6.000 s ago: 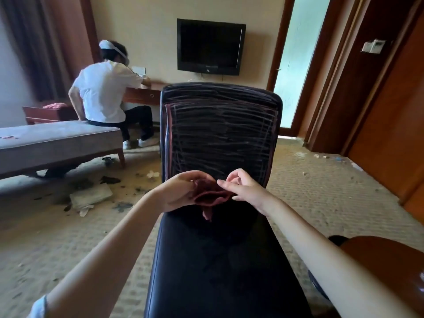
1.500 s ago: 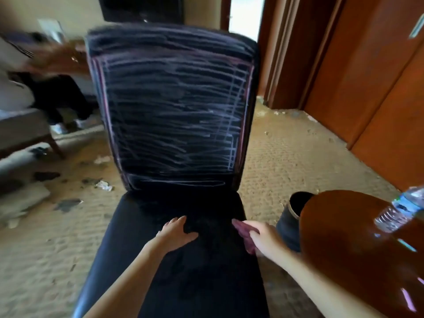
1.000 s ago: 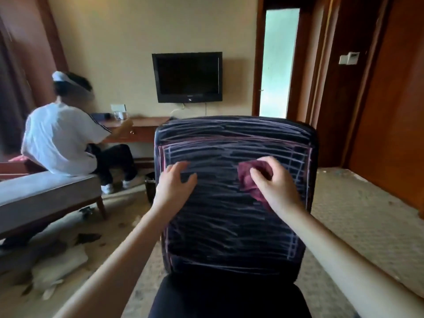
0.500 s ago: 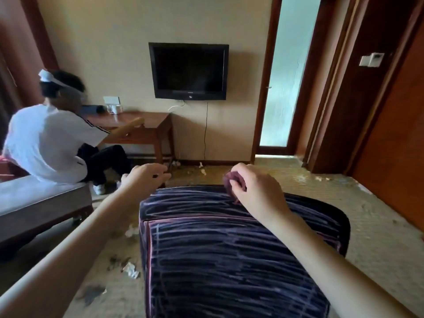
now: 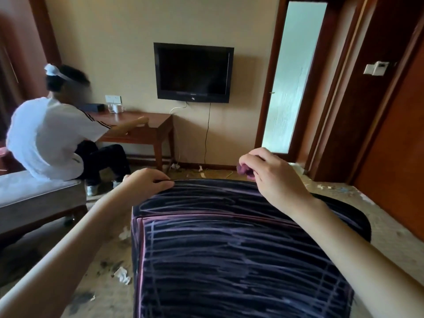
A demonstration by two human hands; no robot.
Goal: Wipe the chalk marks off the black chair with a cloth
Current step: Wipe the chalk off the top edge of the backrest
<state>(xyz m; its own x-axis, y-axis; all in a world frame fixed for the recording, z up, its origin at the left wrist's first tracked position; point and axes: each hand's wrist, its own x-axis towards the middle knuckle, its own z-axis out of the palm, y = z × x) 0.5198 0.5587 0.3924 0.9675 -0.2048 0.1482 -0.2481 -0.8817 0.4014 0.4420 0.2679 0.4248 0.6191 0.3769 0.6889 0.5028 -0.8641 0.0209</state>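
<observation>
Black chair [image 5: 229, 260] fills the lower centre of the view. Its backrest is seen from the front and is covered edge to edge in pink and white chalk marks [image 5: 241, 244]. Nothing is seen wiped yet, so the task is judged to be at its start.

A bed [image 5: 34, 193] is seen at 9 o'clock, with a second person in a white shirt [image 5: 48, 138] seated on it, facing a wooden counter [image 5: 142, 129] at 11 o'clock. A wall TV [image 5: 193, 72] is mounted at 12 o'clock, a frosted glass door [image 5: 291, 76] at 1 o'clock. Paper scraps [image 5: 122, 275] are scattered on the carpet at 8 o'clock.

Left hand [image 5: 146, 183] is laid over the backrest's top edge at 11 o'clock of the chair, fingers curled over the rim. The hold is judged to be a brace, so the backrest is kept from tipping under wiping pressure.

Right hand [image 5: 273, 173] is clenched round a dark purple cloth [image 5: 244, 169], bunched and mostly hidden in the fingers, held at the top edge at 1 o'clock. A top-down wipe is judged likely from this position.
</observation>
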